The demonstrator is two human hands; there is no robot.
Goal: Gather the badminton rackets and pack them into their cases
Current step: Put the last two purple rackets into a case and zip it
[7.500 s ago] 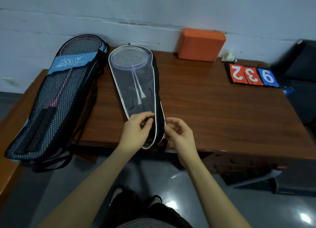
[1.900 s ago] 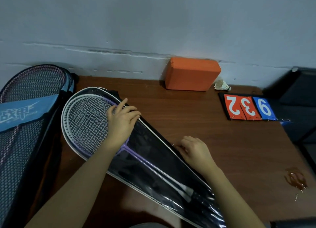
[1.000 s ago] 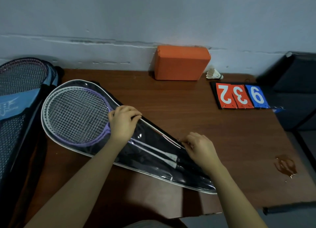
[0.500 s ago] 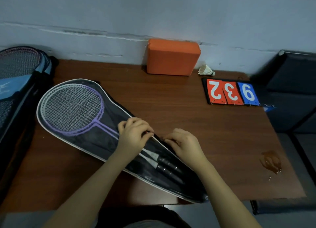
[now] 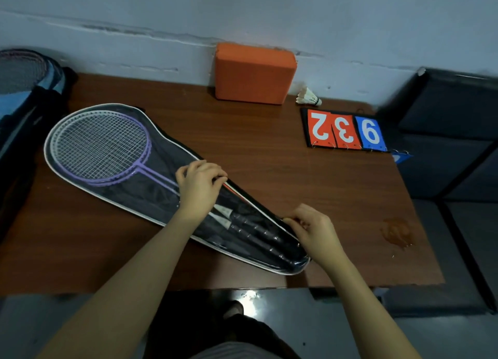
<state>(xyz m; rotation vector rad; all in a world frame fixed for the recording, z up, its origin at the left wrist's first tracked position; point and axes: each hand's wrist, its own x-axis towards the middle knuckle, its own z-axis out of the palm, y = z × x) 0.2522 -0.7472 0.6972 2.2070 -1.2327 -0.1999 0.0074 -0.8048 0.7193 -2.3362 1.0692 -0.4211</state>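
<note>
Against the pale wall stands a brown wooden table (image 5: 296, 186), w/ dark cabinets (image 5: 458, 143) to its right. Across the table's left-centre lies the clear-fronted racket case (image 5: 172, 159), white-piped edge, set diagonally: wide end far-left, narrow end near the front edge, approx at the middle. Inside it, rackets (image 5: 102, 145) w/ purple and white frames, heads stacked at the wide end, dark wrapped grips down at the narrow end. At the far left edge a second, black mesh case (image 5: 24, 94) w/ blue trim, only partly in view; a racket head shows through its top.

By the wall, an orange block (image 5: 254, 74). Right of it, flat on the table, a flip scoreboard (image 5: 345, 132) showing 2, 3, 9 on red and blue cards.

The person's left hand (image 5: 200, 187) sits on the case about mid-length, fingers curled over its far edge, gripping it. Right hand (image 5: 312, 230) is nearer the narrow end, fingertips pinched at the same edge of the case; can't tell if there's a zip pull between them.

Small stuff: an amber smear (image 5: 396, 230) on the table near the right edge, and a white shuttlecock (image 5: 308, 97) just beside the orange block.
</note>
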